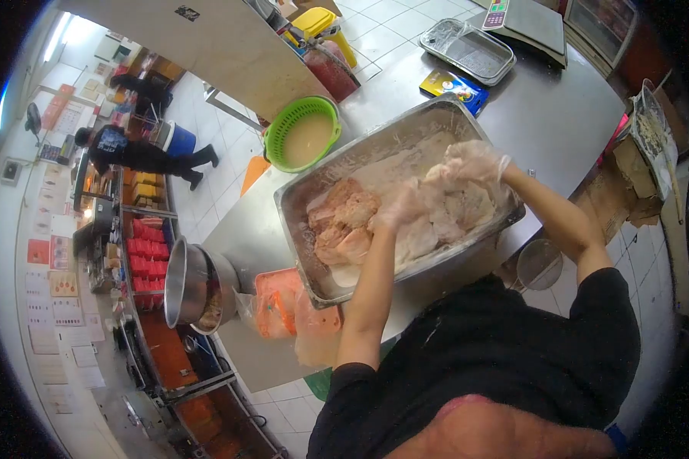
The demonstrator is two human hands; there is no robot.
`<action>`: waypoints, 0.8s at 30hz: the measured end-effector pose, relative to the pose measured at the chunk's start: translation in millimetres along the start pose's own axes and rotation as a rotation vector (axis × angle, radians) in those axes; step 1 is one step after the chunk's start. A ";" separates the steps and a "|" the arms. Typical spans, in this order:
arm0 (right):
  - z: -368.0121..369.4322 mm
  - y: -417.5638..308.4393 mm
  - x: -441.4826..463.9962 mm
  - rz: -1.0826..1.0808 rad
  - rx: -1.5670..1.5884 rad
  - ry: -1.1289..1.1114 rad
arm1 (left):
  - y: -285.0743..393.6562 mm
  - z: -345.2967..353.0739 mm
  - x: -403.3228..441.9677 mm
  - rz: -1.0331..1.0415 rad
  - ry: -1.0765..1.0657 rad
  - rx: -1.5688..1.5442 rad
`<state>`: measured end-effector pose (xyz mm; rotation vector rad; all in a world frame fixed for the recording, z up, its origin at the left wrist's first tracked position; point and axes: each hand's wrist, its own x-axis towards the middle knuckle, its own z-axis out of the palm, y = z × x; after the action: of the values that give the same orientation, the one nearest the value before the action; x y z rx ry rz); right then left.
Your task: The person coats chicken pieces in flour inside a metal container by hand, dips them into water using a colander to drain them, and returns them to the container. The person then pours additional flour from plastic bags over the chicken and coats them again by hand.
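A large metal tray [291, 229] holds white flour, with raw pinkish meat pieces [348, 214] at its left and flour-coated pieces [417, 237] toward the middle and right. My left hand [396, 205], in a clear glove, is over the middle of the tray beside the raw meat; its fingers blend into the floury pieces. My right hand [478, 162], also gloved and dusted with flour, is near the tray's far right part, its fingers closed round a coated meat piece [455, 170].
A green basket [268, 141] with cloudy liquid stands beyond the tray. Steel pots [177, 283] and an orange-red bag [275, 306] are at left. A foil tray [467, 52] and scale [524, 30] sit at the back right. Another person [142, 153] walks at far left.
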<state>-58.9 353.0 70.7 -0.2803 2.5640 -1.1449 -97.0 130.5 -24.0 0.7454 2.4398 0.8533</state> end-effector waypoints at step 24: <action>17.2 43.7 14.9 0.214 0.102 -0.107 | 16.8 12.1 -0.1 0.275 0.361 -0.488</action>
<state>-68.5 365.6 24.0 -0.0401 2.3675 -1.1424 -84.4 146.7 -21.3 0.7968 2.2896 1.7422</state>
